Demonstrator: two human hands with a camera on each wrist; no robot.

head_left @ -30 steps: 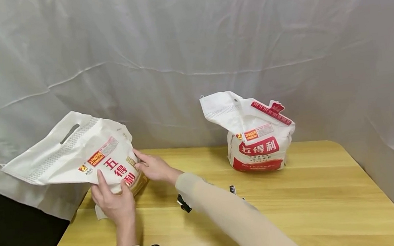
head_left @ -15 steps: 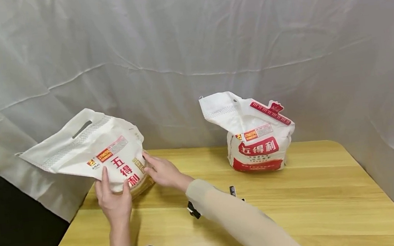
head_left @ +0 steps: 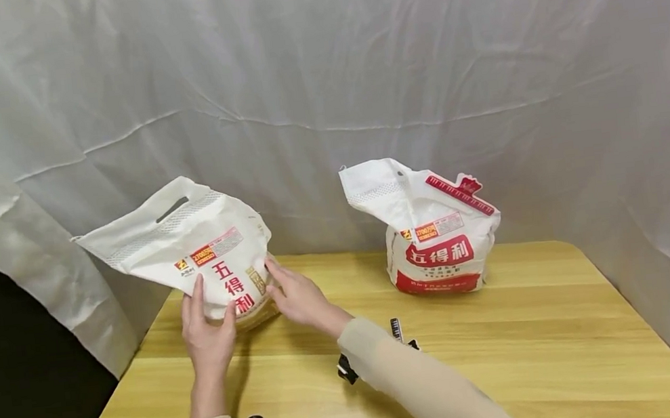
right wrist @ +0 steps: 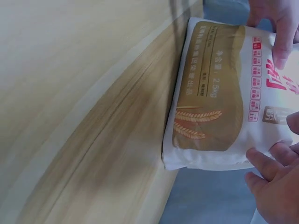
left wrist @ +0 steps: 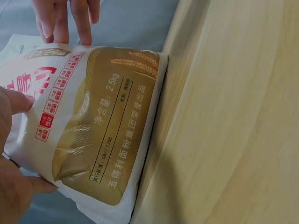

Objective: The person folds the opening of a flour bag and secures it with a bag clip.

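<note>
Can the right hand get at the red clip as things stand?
Probably yes: the right hand would have to leave the white-and-gold flour bag, but nothing visible blocks the red clip.

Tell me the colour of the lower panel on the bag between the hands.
The panel is golden brown, clearest in the left wrist view.

The worktop (head_left: 541,357) has a light yellow wood-grain surface. A grey curtain (head_left: 319,61) spans its far side and extends along left and right; an uneven crease crosses it. A white bag with red print (head_left: 430,236) stands at the far side, right of centre, its upper end folded left. A red clip (head_left: 461,194) with a raised tab sits along its sloping upper-right edge. A black-and-white striped object (head_left: 396,329), partly hidden, lies nearer. A black area (head_left: 13,358) adjoins at left.
</note>
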